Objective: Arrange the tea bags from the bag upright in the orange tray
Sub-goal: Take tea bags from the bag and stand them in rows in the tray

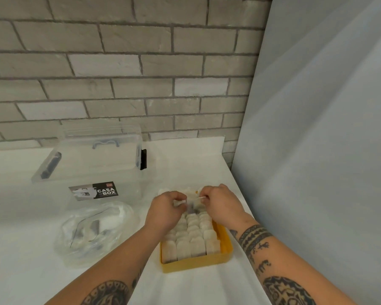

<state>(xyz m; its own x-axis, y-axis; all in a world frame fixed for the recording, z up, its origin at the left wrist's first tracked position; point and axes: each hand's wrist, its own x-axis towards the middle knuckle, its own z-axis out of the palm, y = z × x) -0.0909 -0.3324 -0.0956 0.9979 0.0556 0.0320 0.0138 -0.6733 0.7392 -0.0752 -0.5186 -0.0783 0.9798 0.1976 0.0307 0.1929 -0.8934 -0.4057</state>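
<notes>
I am holding one tea bag (193, 202) over the far end of the orange tray (196, 264), just above the rows of tea bags (194, 236) already standing upright there. My left hand (166, 209) is pinching its left edge with curled fingers. My right hand (220, 203) is pinching the other side, possibly by the string or tag, though the blur makes that hard to tell.

The risk, as I am judging it, lies in the tight packing. The tray is looking nearly full, so in pushing this one down into the far row I could be tipping its neighbours, which are leaning against each other and might fold over in a chain. Squeezing too hard could also be creasing the soft paper, and a loose string might be snagging on another bag on the way in. The tray itself is light (plastic, by the look of it) and could be sliding on the white surface (196, 287) if I press at an angle.

The crumpled plastic bag (92, 232) is lying well to my left, with a clear storage box (92, 164) behind it.
</notes>
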